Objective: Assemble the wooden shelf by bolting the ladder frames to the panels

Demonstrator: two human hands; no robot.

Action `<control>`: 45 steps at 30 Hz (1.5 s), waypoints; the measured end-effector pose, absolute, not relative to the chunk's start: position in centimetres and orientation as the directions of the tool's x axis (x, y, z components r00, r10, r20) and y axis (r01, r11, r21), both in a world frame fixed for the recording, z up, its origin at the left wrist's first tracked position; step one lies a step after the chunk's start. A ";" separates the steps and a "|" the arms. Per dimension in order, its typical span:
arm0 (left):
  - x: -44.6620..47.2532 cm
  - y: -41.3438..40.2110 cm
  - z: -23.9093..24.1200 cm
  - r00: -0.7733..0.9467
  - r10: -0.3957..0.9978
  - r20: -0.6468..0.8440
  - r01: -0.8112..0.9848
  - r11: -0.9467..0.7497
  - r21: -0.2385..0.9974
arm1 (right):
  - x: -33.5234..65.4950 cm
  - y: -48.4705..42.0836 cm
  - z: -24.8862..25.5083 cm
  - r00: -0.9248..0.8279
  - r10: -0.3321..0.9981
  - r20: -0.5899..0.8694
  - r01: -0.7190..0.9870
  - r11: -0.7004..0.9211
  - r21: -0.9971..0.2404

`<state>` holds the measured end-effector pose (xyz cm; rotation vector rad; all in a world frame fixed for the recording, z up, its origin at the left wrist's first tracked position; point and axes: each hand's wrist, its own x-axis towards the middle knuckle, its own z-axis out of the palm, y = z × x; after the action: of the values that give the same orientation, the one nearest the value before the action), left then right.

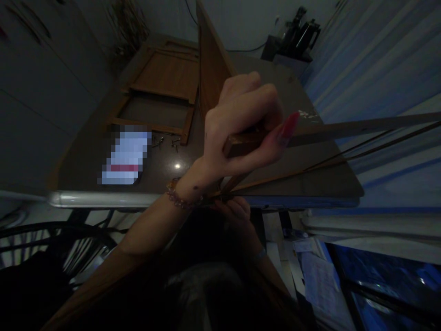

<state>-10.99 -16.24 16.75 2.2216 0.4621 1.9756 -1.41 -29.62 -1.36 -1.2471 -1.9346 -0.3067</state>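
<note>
My left hand (pixel 243 126), with long pink nails and a bead bracelet at the wrist, is closed round the end of a long wooden bar (pixel 361 126) that runs off to the right above the table. Thinner wooden slats (pixel 310 169) slope down from the right towards the table's front edge. My right hand (pixel 234 209) is low behind the left wrist, fingers curled at the lower ends of those slats; what it grips is partly hidden. An upright wooden panel (pixel 210 69) stands just behind the left hand.
A dark table (pixel 103 156) with a pale front edge carries a flat wooden frame (pixel 161 87), a white blurred sheet (pixel 126 156) and small screws (pixel 167 141). Dark equipment (pixel 298 34) sits at the back. Curtains (pixel 379 59) hang right. Papers (pixel 317 276) lie on the floor.
</note>
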 end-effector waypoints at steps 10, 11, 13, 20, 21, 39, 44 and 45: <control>-11.0 -16.3 16.4 0.115 0.399 0.910 0.224 -0.903 0.367 | -1.9 -27.3 -2.7 0.020 0.672 0.740 0.726 0.499 -0.473; -11.0 -16.3 16.5 0.109 0.381 0.918 0.199 -0.913 0.356 | -2.0 -27.5 -2.7 0.076 0.681 0.729 0.726 0.463 -0.508; -10.9 -16.2 16.5 0.099 0.362 0.927 0.155 -0.926 0.345 | -2.1 -28.0 -2.5 0.169 0.716 0.677 0.706 0.392 -0.591; -10.9 -15.8 16.3 0.104 0.352 0.930 0.179 -0.927 0.330 | -1.6 -28.8 -2.0 0.220 0.651 0.727 0.856 0.229 -0.464; -10.9 -15.8 16.3 0.104 0.345 0.933 0.160 -0.931 0.327 | -1.5 -28.8 -2.2 0.207 0.645 0.736 0.872 0.219 -0.437; -11.8 -16.7 16.9 0.158 0.327 0.932 -0.051 -0.940 0.339 | -0.1 -28.1 -1.7 -0.080 0.602 0.794 0.909 0.371 -0.190; -11.3 -16.3 16.9 0.091 0.241 0.966 -0.075 -0.966 0.248 | -0.8 -28.5 -1.6 0.005 0.670 0.743 0.907 0.309 -0.285; -11.3 -16.2 16.9 0.088 0.238 0.967 -0.074 -0.967 0.245 | -1.0 -28.6 -1.7 0.007 0.692 0.721 0.903 0.305 -0.302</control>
<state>-11.25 -16.24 16.93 2.1332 0.1652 1.9709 -1.01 -28.57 -1.65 -1.4459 -1.7407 -0.3186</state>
